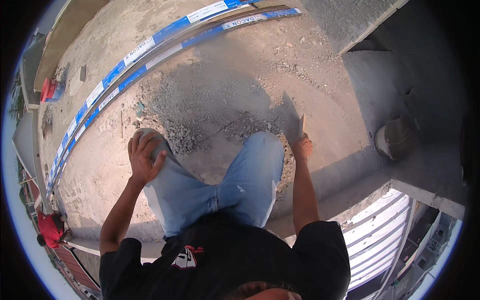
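Note:
My left hand (145, 157) lies on my left knee, its fingers spread over the jeans (190, 195). My right hand (302, 148), beyond my right knee, is closed around a narrow flat-bladed hand tool (303, 124). Seen nearly edge-on, the blade points away from me, and its exact kind is hard to make out. A pointed shadow falls on the concrete to its left. In front of my knees spreads a heap of grey rubble (210, 102), fine grit mixed with small broken lumps.
Long blue-and-white wrapped strips (125, 72) curve across the floor beyond the rubble. A red-and-blue bucket (51, 90) and a grey block (78, 80) stand far left. A round container (395, 138) sits in shade at right. At lower left is another person (50, 227) in red.

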Tool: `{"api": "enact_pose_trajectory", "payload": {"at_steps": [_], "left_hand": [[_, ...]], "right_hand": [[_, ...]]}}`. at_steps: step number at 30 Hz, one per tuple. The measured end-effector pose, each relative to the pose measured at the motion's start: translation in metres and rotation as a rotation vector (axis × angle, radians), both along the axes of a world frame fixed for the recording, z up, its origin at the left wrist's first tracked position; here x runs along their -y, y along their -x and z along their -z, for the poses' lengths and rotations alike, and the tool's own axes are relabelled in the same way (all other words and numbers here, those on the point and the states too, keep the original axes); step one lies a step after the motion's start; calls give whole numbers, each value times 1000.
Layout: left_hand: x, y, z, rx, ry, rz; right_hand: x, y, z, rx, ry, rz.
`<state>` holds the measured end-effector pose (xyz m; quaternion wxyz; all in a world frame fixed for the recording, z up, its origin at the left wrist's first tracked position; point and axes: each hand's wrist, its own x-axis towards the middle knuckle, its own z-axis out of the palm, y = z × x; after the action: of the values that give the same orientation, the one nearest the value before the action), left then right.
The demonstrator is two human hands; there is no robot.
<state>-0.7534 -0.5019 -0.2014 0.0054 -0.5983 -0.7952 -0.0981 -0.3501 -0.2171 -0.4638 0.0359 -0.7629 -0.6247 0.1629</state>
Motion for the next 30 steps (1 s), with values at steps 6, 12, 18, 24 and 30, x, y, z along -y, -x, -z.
{"api": "enact_pose_trajectory", "payload": {"at_steps": [6,12,18,24,30], "left_hand": [[1,61,28,140,-39,118],[-21,103,53,270,-20,374],[-36,142,84,419,-19,574],[-60,145,100,554,-33,771],[-73,150,98,557,13,821]], "right_hand": [[-1,16,16,29,53,-18],[35,-23,-19,69,4,216],[105,-44,-106,168,-47,459],[194,-22,-124,103,-36,647],[227,10,-114,70,24,684]]}}
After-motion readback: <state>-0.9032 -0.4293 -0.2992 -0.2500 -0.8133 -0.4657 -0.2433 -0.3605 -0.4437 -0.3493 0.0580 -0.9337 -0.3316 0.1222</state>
